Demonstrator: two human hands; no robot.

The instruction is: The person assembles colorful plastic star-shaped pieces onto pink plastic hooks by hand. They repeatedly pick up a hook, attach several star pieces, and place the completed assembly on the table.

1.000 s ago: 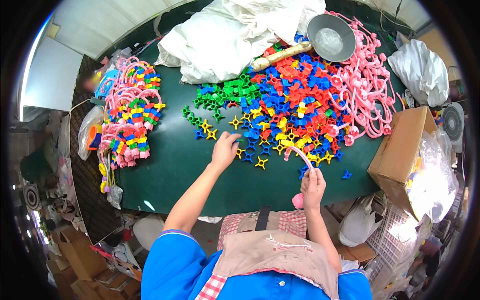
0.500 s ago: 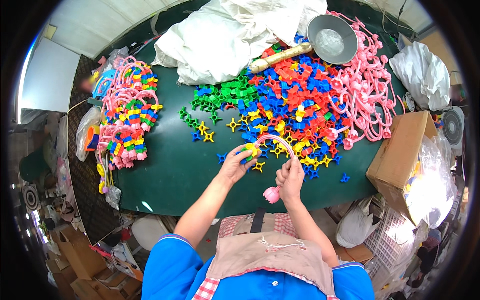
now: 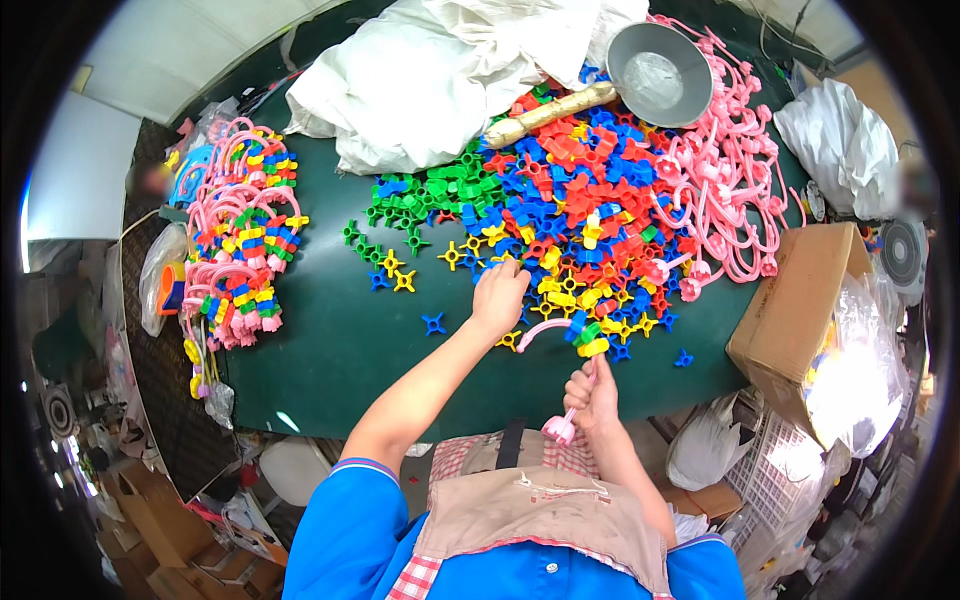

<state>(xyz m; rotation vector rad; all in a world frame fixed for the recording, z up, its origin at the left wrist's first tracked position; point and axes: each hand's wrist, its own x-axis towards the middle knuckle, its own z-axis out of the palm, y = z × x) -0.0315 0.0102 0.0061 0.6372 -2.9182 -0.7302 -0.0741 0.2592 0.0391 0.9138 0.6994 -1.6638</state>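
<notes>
My right hand (image 3: pixel 594 397), near the table's front edge, is closed around a pink bendy tube (image 3: pixel 541 329) with a pink tulip-shaped end (image 3: pixel 559 430) hanging below the fist. Blue, green and yellow plastic pieces (image 3: pixel 590 338) are threaded on the tube just above my fingers, and its free end curves to the left. My left hand (image 3: pixel 502 298) reaches to the near left edge of a heap of star-shaped plastic pieces (image 3: pixel 600 170) in red, blue, yellow and green. Its fingers are bent together, and whatever they pinch is hidden.
Finished-looking pink tubes with coloured pieces (image 3: pixel 245 230) lie stacked at the left. More pink tubes (image 3: pixel 735 190) are heaped at the right. A grey bowl (image 3: pixel 690 95), a wrapped stick (image 3: pixel 550 115) and white sacking (image 3: pixel 400 90) lie at the back; a cardboard box (image 3: pixel 790 300) stands at right.
My left hand has let go of the threaded pieces and moved up to the heap. The tube in my right hand has lowered slightly, and its pieces now sit close to that fist.
</notes>
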